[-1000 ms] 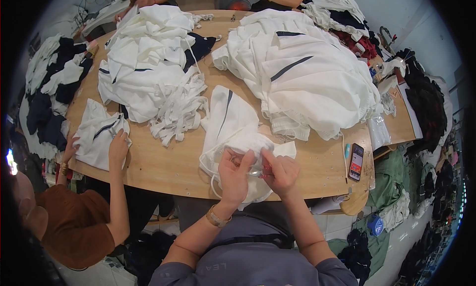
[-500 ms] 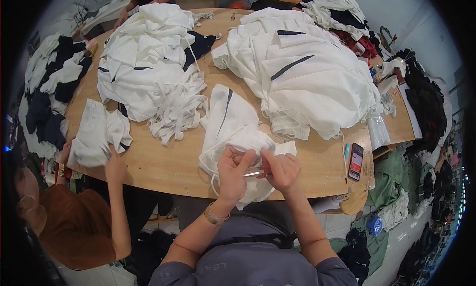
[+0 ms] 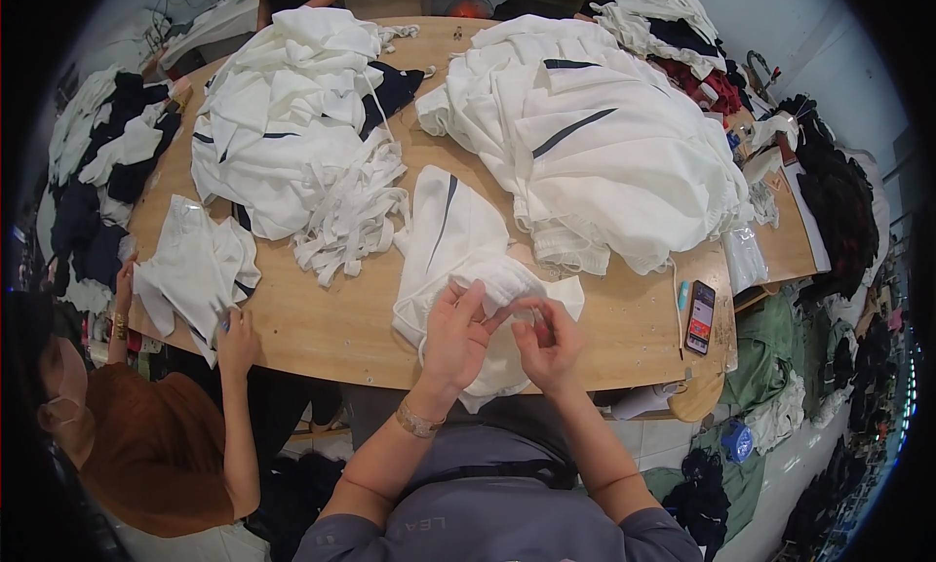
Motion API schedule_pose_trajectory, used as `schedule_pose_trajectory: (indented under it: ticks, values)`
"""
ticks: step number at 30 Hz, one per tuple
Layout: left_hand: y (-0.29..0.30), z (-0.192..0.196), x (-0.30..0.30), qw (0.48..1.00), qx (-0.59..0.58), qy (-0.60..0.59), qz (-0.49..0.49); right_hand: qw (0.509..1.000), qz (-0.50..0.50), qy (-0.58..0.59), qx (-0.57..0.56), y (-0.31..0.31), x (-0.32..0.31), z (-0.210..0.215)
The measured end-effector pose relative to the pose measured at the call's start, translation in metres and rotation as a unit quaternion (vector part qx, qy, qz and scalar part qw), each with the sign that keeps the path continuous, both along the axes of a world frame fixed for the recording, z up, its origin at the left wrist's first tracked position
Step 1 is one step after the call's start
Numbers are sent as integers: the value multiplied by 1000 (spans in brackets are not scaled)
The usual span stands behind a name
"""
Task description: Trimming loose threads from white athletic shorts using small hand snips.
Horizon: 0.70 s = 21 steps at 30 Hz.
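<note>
Both hands closed on a white garment point(image 3: 458, 260) lying at the near edge of the wooden counter point(image 3: 322, 333), about midway along it. Left hand point(image 3: 456, 340) pinching a bunched fold of the white cloth, a gold bracelet point(image 3: 417, 424) at the wrist. Right hand point(image 3: 548, 343) just beside it, fingertips pinched around the same fold and a small thing too tiny to make out. A dark stripe running up the garment toward the counter's middle. Farther back, toward the far right corner, a large heap of white garments with dark stripes point(image 3: 604, 143); toward the far left, a second white heap point(image 3: 292, 123) with loose white strips point(image 3: 356, 221) trailing off it toward the near edge. At the right end of the near edge, a phone point(image 3: 700, 316) with a lit screen, flat, well apart from the hands. At the left end of the near edge, another person in a rust-coloured top point(image 3: 156, 455), one hand point(image 3: 236, 338) touching a smaller white piece point(image 3: 195, 270) hanging over that edge. Beyond the left end, dark and white clothes point(image 3: 97, 172) piled together.
</note>
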<state>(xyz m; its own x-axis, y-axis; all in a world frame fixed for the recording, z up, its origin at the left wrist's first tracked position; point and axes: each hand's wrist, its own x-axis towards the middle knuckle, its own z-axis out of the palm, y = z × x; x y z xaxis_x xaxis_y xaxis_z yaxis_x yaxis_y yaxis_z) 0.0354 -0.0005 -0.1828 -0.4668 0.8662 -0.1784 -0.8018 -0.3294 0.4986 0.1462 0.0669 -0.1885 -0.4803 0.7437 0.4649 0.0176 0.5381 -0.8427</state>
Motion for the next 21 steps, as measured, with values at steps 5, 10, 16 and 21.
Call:
schedule_pose_trajectory:
  ticks: [5,10,16,21]
  values:
    - [-1,10,4,999,-23,-12,28,993,-20,-13,112,9,-5,0]
    - [-1,-1,9,997,-10,37,64,958,16,-57,282,20,-4,4]
    - [0,3,15,992,-37,72,95,919,-6,-100,382,22,-3,3]
    - [-1,-4,13,995,7,68,76,932,35,-73,352,21,-4,6]
